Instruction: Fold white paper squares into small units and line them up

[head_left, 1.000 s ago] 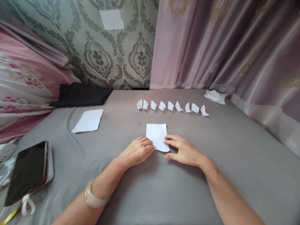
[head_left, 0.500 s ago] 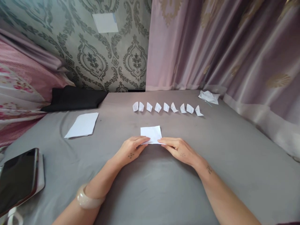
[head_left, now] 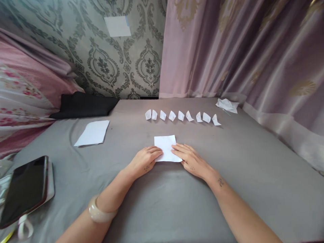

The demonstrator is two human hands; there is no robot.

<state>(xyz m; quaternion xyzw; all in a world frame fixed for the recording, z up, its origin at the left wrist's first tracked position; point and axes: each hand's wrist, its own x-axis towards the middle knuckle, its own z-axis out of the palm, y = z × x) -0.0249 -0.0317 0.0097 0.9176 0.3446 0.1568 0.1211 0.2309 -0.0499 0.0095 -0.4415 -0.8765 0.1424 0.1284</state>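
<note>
A small white sheet of paper lies in front of me, its near edge towards me and its near right corner slightly raised. My left hand holds its left edge, fingertips on top and the thumb largely hidden. On the opposite side my right hand holds the right edge; its fingers rest over the top, slightly apart, with the thumb low by the near corner. Beyond the sheet stands a row of several small folded white paper pieces.
A stack of white paper lies at left on the grey cloth. Nearer is a dark-screened device beside a white cable. Black fabric lies at the back left, crumpled white paper at the back right. Curtains hang alongside.
More of the sheet now shows, its near edge lower and closer to me. Both hands have shifted from the near edge to its sides, with the right fingers spread further. The view has tilted slightly.
</note>
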